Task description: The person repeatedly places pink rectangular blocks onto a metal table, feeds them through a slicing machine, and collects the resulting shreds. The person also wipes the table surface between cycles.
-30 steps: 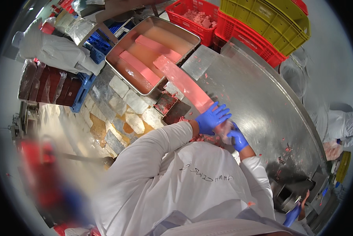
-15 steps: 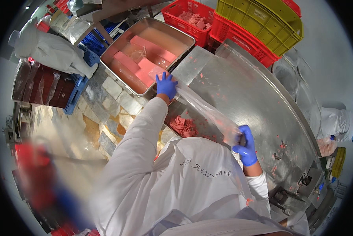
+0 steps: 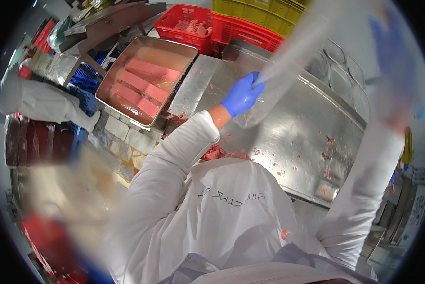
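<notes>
Clear plastic bag (image 3: pixel 288 61) is held taut above steel table (image 3: pixel 312 137): lower end pinched in L hand (image 3: pixel 241 94), upper end by raised R hand (image 3: pixel 387 42), too blurred for grip to be judged. Bag should be kept stretched & clear of meat scraps (image 3: pixel 222 154) nr table edge; pinch kept firm.

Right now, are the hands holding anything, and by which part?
Both hold a clear plastic bag: the left hand pinches one end, and the blurred right hand is raised at the other, its exact grip unclear.
</notes>
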Tool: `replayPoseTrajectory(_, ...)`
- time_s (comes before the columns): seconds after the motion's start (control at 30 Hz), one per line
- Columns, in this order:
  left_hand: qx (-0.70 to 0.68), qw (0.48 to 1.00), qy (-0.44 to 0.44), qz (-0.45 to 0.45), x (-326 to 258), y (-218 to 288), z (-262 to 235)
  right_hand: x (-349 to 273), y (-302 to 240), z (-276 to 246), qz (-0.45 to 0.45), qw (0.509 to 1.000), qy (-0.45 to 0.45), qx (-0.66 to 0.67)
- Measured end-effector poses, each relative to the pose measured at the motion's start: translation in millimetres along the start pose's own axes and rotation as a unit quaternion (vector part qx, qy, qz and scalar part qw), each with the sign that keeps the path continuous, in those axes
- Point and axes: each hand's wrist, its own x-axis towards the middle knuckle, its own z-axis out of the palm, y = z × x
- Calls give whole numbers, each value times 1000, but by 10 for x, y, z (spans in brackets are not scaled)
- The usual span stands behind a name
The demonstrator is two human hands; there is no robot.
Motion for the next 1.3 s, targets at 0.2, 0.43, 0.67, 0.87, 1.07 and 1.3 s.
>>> replayPoseTrajectory(0.2, 148, 985, -14, 84, -306, -876, 420, -1689, -1200, 1402, 371, 694, -480, 388)
replayPoseTrajectory(0.43, 373, 876, -218, 215, -966, -444, 400, -3619, -1977, 878, 291, 728, -571, 244)
replayPoseTrajectory(0.67, 603, 786, -134, 23, -794, -1980, -477, -3632, -2151, 76, 165, 820, -501, 220)
replayPoseTrajectory(0.87, 609, 778, -58, 140, -881, -1912, -728, -4050, -1577, -121, 222, 765, -605, 27)
replayPoseTrajectory(1.07, 499, 815, -207, 210, -844, -956, 255, -3924, -2148, 168, 149, 884, -427, 114)
replayPoseTrajectory(1.3, 538, 783, -139, 278, -755, -914, -207, -3831, -1847, 111, 147, 891, -427, 50)
